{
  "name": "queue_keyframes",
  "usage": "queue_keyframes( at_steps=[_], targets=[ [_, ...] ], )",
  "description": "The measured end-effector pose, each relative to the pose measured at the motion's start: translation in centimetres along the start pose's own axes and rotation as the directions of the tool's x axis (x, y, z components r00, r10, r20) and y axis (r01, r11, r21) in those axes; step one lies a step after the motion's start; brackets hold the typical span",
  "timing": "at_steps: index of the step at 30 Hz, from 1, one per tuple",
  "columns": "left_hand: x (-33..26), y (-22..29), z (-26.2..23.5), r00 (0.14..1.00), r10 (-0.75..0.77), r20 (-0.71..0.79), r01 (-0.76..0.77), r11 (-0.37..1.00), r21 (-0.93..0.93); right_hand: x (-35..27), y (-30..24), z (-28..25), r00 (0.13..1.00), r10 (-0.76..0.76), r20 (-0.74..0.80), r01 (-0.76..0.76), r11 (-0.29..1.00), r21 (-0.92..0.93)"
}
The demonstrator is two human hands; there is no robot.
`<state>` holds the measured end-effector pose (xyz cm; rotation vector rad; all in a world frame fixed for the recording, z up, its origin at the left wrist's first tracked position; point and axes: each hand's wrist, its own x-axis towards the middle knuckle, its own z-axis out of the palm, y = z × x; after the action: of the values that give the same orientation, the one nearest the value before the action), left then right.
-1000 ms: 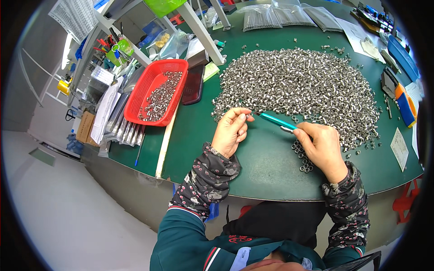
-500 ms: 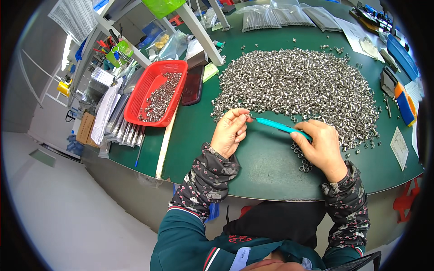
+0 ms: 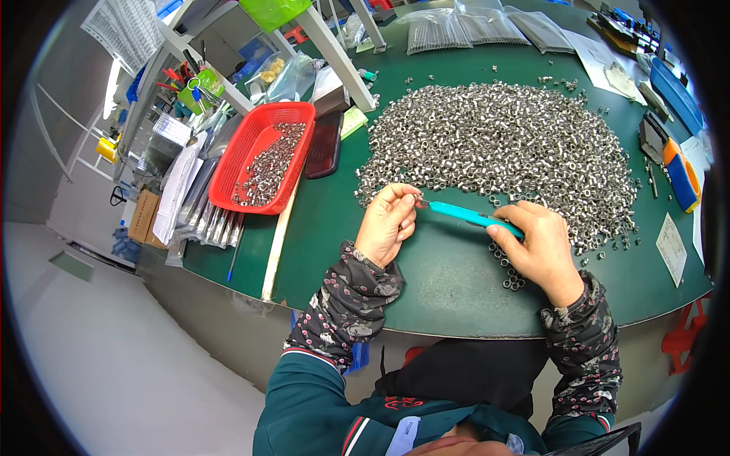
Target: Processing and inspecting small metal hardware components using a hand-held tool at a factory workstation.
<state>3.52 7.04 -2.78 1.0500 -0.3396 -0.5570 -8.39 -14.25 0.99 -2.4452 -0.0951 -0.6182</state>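
My right hand (image 3: 540, 242) is closed round a teal utility knife (image 3: 460, 213), which points left over the green table (image 3: 426, 285). The knife's tip reaches the fingertips of my left hand (image 3: 386, 222), which are pinched together. A small metal ring (image 3: 419, 199) shows partly between those fingertips, mostly covered by them. Behind both hands spreads a wide heap of short metal rings (image 3: 494, 137). Several loose rings (image 3: 514, 282) lie below my right hand.
On the left stands a red plastic basket (image 3: 220, 186) with metal rings inside, next to a dark flat case (image 3: 325, 144). Clear bags of thin tubes (image 3: 433, 32) lie at the back. At the right are a white card (image 3: 671, 249) and an orange-and-blue object (image 3: 683, 176).
The knife has turned slightly against the piece in my left hand, its tip shifting a little. My left fingers have moved very slightly; the rest stays put.
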Motion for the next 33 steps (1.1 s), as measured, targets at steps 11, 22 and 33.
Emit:
queue_keyframes(
  at_steps=[11, 22, 33],
  targets=[
    [-0.2, -0.1, 0.7, 0.997, 0.045, -0.058, -0.042, 0.998, 0.051, -0.1, -0.1, 0.1, 0.998, 0.054, 0.045, -0.054, 0.999, -0.002],
    [-0.5, -0.7, 0.9, 0.982, 0.133, -0.134, -0.126, 0.990, 0.065, -0.5, -0.7, 0.6, 0.998, 0.063, -0.007, -0.063, 0.998, -0.026],
    [-0.5, -0.7, 1.0, 0.977, 0.131, -0.167, -0.125, 0.991, 0.046, -0.6, -0.7, 1.0, 0.987, -0.087, -0.133, 0.074, 0.992, -0.102]
  ],
)
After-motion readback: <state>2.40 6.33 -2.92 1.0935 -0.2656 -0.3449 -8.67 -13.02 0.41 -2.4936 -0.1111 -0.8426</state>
